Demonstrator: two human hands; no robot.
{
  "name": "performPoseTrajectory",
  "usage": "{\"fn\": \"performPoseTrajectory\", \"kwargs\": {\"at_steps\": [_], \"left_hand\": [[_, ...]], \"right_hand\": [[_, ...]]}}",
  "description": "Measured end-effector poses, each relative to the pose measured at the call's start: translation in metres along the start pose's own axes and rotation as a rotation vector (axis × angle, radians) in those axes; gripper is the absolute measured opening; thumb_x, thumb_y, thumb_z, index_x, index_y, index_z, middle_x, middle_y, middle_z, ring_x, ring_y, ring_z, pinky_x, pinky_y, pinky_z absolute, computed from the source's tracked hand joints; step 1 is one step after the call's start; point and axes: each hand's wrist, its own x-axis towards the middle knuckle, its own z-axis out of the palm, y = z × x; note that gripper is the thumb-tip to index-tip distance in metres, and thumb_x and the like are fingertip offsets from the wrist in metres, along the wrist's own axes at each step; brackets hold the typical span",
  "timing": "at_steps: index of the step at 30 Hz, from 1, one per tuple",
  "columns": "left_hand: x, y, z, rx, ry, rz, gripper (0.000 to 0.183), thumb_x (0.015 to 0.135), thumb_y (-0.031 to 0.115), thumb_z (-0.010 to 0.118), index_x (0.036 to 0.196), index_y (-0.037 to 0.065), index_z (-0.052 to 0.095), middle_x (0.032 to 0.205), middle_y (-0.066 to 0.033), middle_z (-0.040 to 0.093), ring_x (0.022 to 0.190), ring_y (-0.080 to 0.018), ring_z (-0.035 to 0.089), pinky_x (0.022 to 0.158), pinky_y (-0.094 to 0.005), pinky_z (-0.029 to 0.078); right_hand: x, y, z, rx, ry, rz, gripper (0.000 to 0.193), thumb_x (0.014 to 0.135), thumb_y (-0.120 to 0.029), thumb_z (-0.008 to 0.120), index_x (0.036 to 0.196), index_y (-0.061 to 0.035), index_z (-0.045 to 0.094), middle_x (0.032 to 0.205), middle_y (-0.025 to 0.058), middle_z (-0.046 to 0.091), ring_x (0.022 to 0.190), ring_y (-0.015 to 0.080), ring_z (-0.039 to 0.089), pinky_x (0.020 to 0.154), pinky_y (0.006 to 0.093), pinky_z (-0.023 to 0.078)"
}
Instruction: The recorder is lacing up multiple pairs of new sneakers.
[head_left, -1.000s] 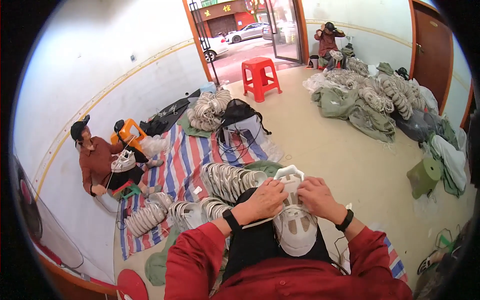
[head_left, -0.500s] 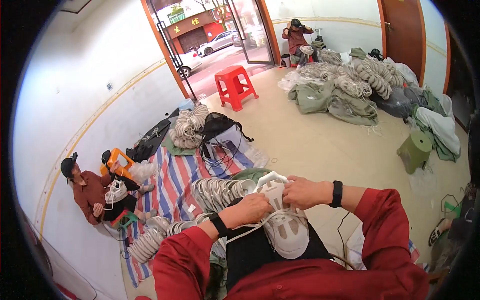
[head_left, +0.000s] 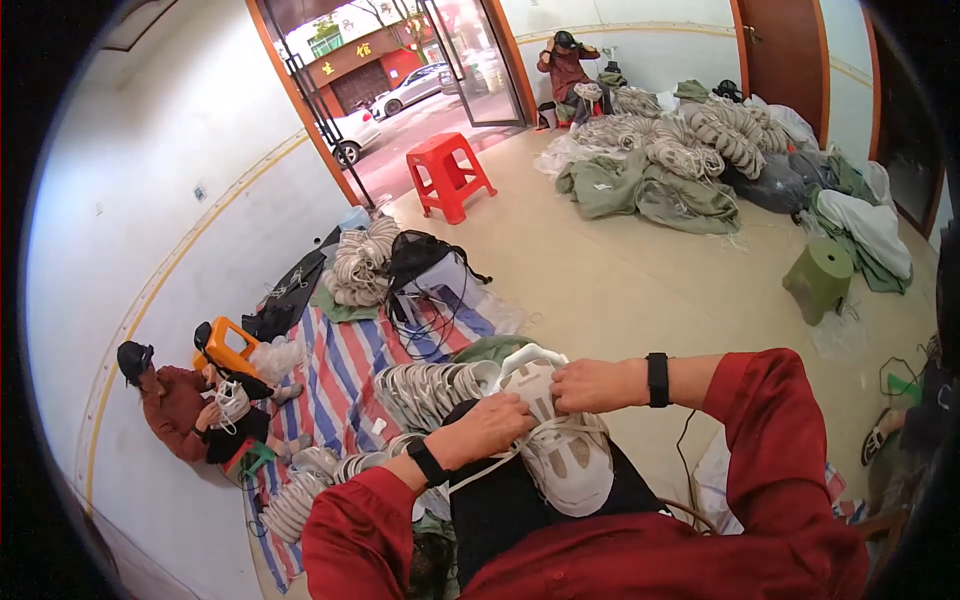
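Observation:
A white and beige sneaker (head_left: 572,478) lies across my lap, its toe toward me and its heel pointing away. A pale shoelace (head_left: 556,432) crosses its upper, and one loose length trails out to the left beneath my left hand (head_left: 490,425). That hand is closed at the left edge of the lacing, with the shoelace at its fingers. My right hand (head_left: 598,385) is closed in a pinch at the opposite edge, near the ankle opening; what its fingertips hold is hidden. Both hands touch the sneaker.
Rows of nested pale shoes (head_left: 425,390) lie just left of my lap on a striped sheet (head_left: 340,370). A person (head_left: 180,405) sits at the left with a shoe. A red stool (head_left: 448,178), a green stool (head_left: 818,278) and heaped shoe bundles (head_left: 690,140) stand farther off.
My view has shifted slightly, so the room sits a little farther left. Both hands stay at the sneaker's lacing. The seated person on the left has brought their hands together at their shoe.

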Motion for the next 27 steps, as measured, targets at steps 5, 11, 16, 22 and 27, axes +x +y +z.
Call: {"fn": "performPoseTrajectory", "kwargs": {"at_steps": [5, 11, 16, 22, 27], "left_hand": [[0.003, -0.004, 0.005, -0.041, -0.029, -0.037, 0.005, 0.073, 0.011, 0.065, 0.078, 0.009, 0.063, 0.08, -0.0073, 0.058, 0.083, -0.0271, 0.058, 0.073, -0.0384, 0.047], [0.005, -0.007, 0.01, -0.077, -0.032, -0.094, 0.005, 0.075, 0.014, 0.065, 0.075, 0.011, 0.061, 0.079, -0.0078, 0.057, 0.082, -0.0283, 0.057, 0.071, -0.0396, 0.046], [0.003, -0.007, 0.016, -0.028, -0.028, -0.09, 0.005, 0.073, 0.014, 0.065, 0.076, 0.012, 0.062, 0.079, -0.0069, 0.057, 0.082, -0.0281, 0.057, 0.072, -0.0395, 0.047], [0.004, -0.006, 0.013, -0.067, 0.029, -0.093, 0.005, 0.075, 0.014, 0.064, 0.075, 0.01, 0.061, 0.077, -0.0085, 0.055, 0.078, -0.0295, 0.057, 0.069, -0.0395, 0.046], [0.003, -0.007, 0.016, -0.088, 0.002, -0.121, 0.004, 0.075, 0.013, 0.064, 0.077, 0.01, 0.062, 0.078, -0.0089, 0.056, 0.081, -0.0306, 0.058, 0.071, -0.0404, 0.047]], "right_hand": [[-0.002, 0.001, 0.005, -0.013, 0.056, -0.043, 0.007, 0.078, -0.013, 0.06, 0.079, -0.0081, 0.064, 0.082, 0.0056, 0.06, 0.087, 0.0222, 0.059, 0.074, 0.034, 0.05], [-0.001, -0.004, 0.005, -0.058, 0.014, -0.037, 0.006, 0.077, -0.013, 0.06, 0.075, -0.0075, 0.063, 0.082, 0.0059, 0.059, 0.086, 0.0224, 0.058, 0.075, 0.0344, 0.05], [-0.002, -0.003, 0.01, -0.065, 0.063, -0.052, 0.007, 0.077, -0.013, 0.06, 0.075, -0.0072, 0.063, 0.081, 0.0061, 0.059, 0.087, 0.0226, 0.058, 0.075, 0.0342, 0.05], [0.0, -0.002, 0.007, -0.025, 0.107, -0.069, 0.008, 0.073, -0.012, 0.062, 0.069, -0.0051, 0.066, 0.077, 0.01, 0.064, 0.085, 0.0258, 0.062, 0.072, 0.0365, 0.052], [0.003, -0.002, 0.002, -0.054, 0.002, -0.035, 0.008, 0.076, -0.014, 0.06, 0.072, -0.0079, 0.064, 0.081, 0.006, 0.061, 0.088, 0.0237, 0.059, 0.078, 0.0349, 0.05]]}}
